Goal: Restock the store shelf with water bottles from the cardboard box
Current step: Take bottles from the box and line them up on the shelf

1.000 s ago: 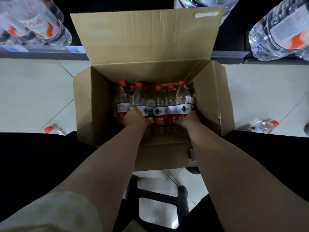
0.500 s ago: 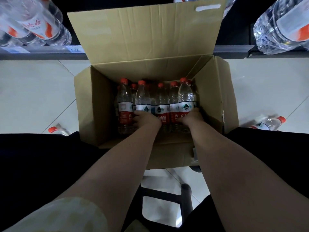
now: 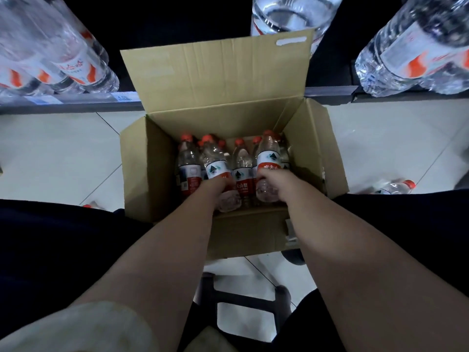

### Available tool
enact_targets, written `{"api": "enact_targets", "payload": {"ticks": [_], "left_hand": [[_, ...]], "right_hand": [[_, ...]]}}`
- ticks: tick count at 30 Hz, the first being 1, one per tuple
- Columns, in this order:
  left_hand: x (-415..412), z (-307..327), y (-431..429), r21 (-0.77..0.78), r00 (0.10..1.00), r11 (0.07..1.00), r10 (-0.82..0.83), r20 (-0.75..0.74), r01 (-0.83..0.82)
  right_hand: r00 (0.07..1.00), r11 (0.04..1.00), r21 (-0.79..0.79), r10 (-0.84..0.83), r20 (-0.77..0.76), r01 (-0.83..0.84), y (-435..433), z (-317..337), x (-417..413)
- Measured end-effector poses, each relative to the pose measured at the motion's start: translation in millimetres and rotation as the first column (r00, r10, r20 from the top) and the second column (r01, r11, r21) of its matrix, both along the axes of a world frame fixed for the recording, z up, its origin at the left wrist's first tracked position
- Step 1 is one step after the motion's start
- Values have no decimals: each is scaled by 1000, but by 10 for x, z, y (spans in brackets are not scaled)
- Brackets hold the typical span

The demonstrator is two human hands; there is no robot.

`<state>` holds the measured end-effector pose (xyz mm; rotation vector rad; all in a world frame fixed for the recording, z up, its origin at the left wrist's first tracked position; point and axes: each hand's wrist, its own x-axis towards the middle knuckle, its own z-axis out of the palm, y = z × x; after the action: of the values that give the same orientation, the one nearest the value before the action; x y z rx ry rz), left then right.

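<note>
An open cardboard box sits on the floor between my legs, its back flap upright. Several red-capped water bottles stand inside it. My left hand is closed around one bottle, lifted and tilted toward me above the others. My right hand grips a second bottle, also raised, its base showing below my fingers. More bottles stay upright between and behind them. The store shelf edge runs across behind the box.
Large clear water bottles lie on the shelf at upper left, and more at upper right. One loose small bottle lies on the floor tiles to the right, another peeks out at left. A dark stool frame is below.
Both hands have closed on a bottle each and lifted them up out of the row, tilting them toward me. The view has shifted down slightly.
</note>
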<state>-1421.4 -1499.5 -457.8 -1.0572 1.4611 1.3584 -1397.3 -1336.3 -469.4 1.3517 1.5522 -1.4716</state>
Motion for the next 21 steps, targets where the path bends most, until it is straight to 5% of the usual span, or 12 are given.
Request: {"api": "enact_targets", "payload": {"ticks": [4, 9, 21], "left_hand": [[83, 392, 25, -63, 991, 997, 24, -130, -33], [466, 921, 44, -12, 938, 988, 141, -318, -152], [520, 2026, -294, 37, 660, 987, 133, -740, -157]], "right_hand": [[982, 993, 41, 114, -152, -109, -123, 359, 66], [947, 998, -9, 54, -317, -60, -323, 743, 358], [753, 998, 44, 1, -658, 37, -623, 2131, 421]]}}
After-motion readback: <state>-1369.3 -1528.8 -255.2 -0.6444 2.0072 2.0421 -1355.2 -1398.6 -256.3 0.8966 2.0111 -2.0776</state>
